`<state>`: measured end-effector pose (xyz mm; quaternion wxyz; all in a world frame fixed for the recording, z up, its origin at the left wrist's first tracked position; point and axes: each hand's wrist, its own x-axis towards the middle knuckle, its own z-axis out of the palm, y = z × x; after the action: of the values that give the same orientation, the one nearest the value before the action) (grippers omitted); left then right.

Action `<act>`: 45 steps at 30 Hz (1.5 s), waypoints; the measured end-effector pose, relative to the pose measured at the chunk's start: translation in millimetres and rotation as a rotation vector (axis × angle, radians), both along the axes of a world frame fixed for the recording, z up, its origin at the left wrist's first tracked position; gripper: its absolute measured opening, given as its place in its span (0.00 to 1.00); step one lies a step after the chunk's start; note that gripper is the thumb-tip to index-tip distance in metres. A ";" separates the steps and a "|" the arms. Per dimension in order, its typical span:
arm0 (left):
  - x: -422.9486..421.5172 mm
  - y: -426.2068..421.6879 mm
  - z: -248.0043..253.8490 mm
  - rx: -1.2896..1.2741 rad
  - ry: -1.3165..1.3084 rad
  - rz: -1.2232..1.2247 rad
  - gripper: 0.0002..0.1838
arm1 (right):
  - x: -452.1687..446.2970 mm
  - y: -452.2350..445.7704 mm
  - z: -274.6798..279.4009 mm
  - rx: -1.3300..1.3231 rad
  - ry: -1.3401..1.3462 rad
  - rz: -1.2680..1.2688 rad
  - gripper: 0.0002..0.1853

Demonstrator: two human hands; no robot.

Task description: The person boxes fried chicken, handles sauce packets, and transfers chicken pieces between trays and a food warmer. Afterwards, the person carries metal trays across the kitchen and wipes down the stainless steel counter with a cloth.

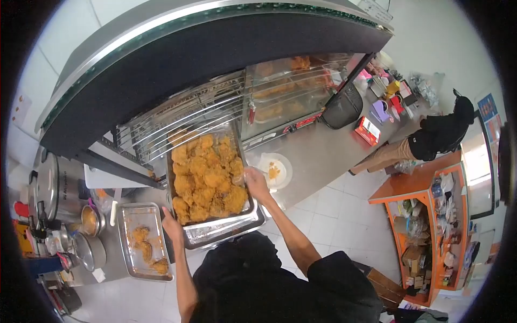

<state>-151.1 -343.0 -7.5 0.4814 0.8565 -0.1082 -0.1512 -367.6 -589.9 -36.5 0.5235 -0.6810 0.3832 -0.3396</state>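
Observation:
A metal tray (pixel 253 206) heaped with breaded fried chicken (pixel 209 180) is between my two hands, its far end inside the glass-fronted warming cabinet (pixel 215 54). My left hand (pixel 172 225) grips the near left edge, thumb pointing up. On the right edge, my right hand (pixel 256 184) is closed round the rim, its fingers partly hidden. Below the held tray shows another metal tray (pixel 215 233). To the left lies a shallow tray (pixel 125 237) with a few chicken pieces (pixel 142 247). A white plate (pixel 284 175) with crumbs stands right of my right hand.
Wire racks (pixel 188 116) cross the cabinet's opening above the tray. Pots (pixel 89 250) and a pressure cooker (pixel 64 177) crowd the left counter. Along the right counter (pixel 318 151) are a red box (pixel 368 131) and small items. Another person (pixel 439 129) stands beyond, near an orange shelf (pixel 414 188).

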 end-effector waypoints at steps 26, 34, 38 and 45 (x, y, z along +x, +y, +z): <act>-66.2 117.9 99.4 -0.167 0.049 0.134 0.30 | -57.0 144.5 131.9 0.291 -0.051 -0.118 0.17; 2.0 55.5 114.4 -0.061 -0.161 0.088 0.34 | -5.6 86.1 94.2 0.138 -0.025 -0.168 0.13; 50.0 23.5 85.0 -0.397 0.306 0.094 0.30 | 33.1 50.3 79.0 -0.084 -0.055 -0.251 0.13; 21.3 -21.0 109.6 -0.686 0.475 0.094 0.29 | 90.6 6.2 48.0 0.033 -0.288 -0.421 0.12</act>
<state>-129.8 -364.0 102.1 0.7566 0.5920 0.0007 -0.2776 -277.0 -583.6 11.5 0.5013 -0.5222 0.4434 -0.5285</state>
